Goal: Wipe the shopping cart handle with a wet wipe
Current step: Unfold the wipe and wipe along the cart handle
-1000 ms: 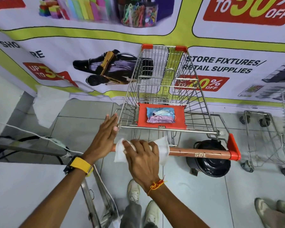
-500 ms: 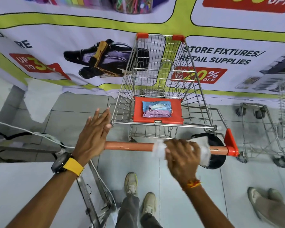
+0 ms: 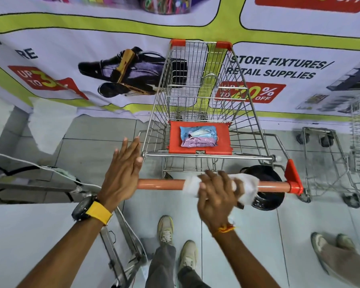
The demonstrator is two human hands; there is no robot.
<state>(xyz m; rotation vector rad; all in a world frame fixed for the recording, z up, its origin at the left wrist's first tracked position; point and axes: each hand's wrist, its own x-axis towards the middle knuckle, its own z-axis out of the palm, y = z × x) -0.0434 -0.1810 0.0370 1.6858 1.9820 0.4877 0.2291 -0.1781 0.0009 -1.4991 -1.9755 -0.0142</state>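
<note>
A wire shopping cart [image 3: 197,94] stands in front of me with an orange handle [image 3: 160,184] running left to right. My right hand [image 3: 216,194] is wrapped over the handle's middle-right part, pressing a white wet wipe [image 3: 247,187] around the bar. My left hand [image 3: 123,171] rests flat, fingers straight, against the handle's left end and the cart's corner. A blue and pink wipes pack [image 3: 198,136] lies on the cart's orange seat flap [image 3: 224,142].
A printed banner [image 3: 92,48] hangs behind the cart. More wire carts [image 3: 330,163] stand at the right. A black round object [image 3: 266,188] sits on the floor under the handle. Another person's shoes [image 3: 330,246] are at lower right; a white table [image 3: 29,235] and cables at left.
My right hand slid the wipe along the handle from its left part to the right, then slightly back toward the middle. My left hand stayed at the left end.
</note>
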